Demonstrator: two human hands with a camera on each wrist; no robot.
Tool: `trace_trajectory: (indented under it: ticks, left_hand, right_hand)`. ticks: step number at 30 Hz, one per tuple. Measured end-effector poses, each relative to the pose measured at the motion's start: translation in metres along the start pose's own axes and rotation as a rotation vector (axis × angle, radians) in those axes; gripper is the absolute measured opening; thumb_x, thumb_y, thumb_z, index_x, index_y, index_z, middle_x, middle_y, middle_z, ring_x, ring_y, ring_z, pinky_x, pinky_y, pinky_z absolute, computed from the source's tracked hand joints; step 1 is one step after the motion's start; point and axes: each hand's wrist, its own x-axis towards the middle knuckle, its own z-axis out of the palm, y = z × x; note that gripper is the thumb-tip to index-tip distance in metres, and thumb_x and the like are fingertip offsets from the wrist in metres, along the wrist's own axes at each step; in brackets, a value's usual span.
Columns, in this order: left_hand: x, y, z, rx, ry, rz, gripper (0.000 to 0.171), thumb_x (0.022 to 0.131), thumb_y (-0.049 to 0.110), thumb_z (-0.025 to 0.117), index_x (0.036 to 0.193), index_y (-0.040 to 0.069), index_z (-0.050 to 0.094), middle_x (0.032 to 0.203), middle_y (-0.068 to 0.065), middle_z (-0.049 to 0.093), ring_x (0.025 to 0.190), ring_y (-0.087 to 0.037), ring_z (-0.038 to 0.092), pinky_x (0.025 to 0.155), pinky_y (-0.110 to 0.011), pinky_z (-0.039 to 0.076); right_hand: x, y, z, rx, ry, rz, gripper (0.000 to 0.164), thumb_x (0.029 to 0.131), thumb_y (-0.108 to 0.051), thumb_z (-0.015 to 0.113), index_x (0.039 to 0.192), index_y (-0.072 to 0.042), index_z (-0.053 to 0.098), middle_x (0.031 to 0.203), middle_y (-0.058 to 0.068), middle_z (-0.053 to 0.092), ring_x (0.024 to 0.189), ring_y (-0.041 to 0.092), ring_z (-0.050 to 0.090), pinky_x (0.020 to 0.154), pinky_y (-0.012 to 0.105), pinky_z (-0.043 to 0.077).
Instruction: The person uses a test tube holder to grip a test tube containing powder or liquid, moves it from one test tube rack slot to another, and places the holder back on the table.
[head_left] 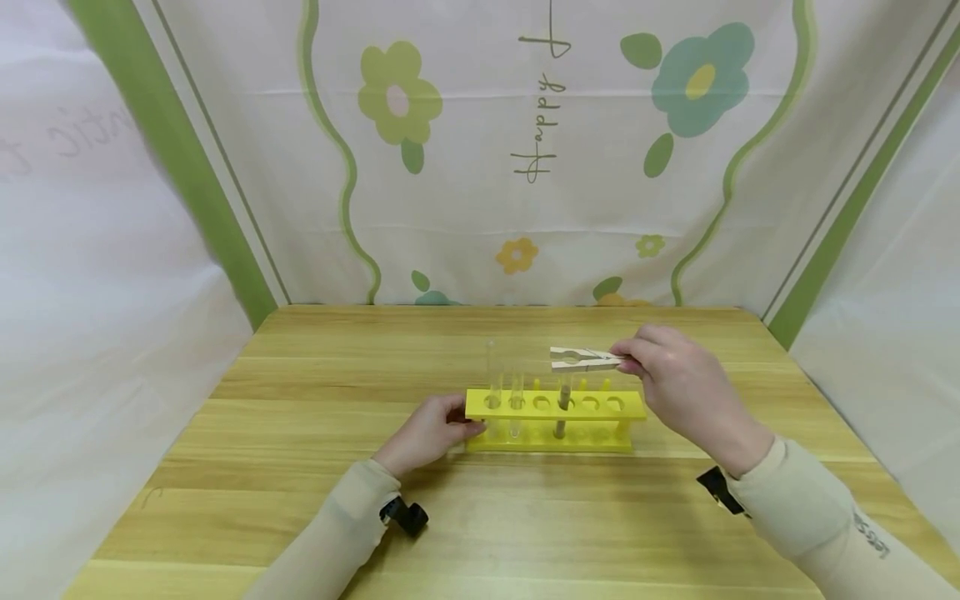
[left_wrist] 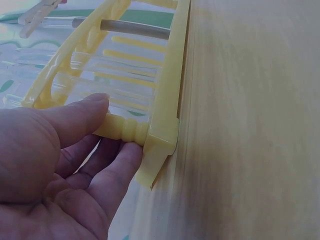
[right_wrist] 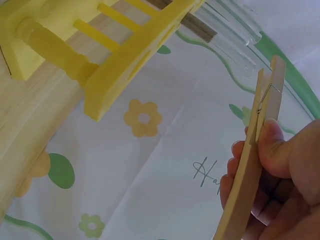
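A yellow test tube rack (head_left: 555,404) stands on the table. My left hand (head_left: 427,433) holds its left end post (left_wrist: 122,128), with thumb and fingers around it. Two clear test tubes (head_left: 517,396) stand in the leftmost holes. Farther right is a test tube with dark grey-brown contents (head_left: 562,408), its upper part clear. My right hand (head_left: 678,387) grips a wooden test tube clamp (right_wrist: 248,155), thumb on one arm and fingers behind. The clamp's tip end is close over the dark-filled tube's mouth and overlaps it in the left wrist view.
Yellow pegs (head_left: 606,385) stick up along the rack's back. The wooden table (head_left: 315,367) ends at a white flower-printed cloth (head_left: 465,192), with white cloth at both sides. Black straps with cameras sit on both wrists.
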Motion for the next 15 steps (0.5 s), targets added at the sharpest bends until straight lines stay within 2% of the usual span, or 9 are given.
trace_trajectory:
  ticks: [15]
  left_hand:
    - [-0.0002,0.0001,-0.0003,0.007,0.0,0.002,0.021,0.096,0.022,0.069,0.117,0.018,0.07,0.104,0.005,0.069,0.092,-0.016,0.063,0.075,-0.033,0.052]
  right_hand:
    - [-0.0003,0.0005,0.0037,-0.027,-0.025,0.0,0.01,0.082,0.0,0.077,0.091,-0.001,0.075,0.079,0.001,0.062,0.073,0.02,0.061,0.06,0.036,0.054]
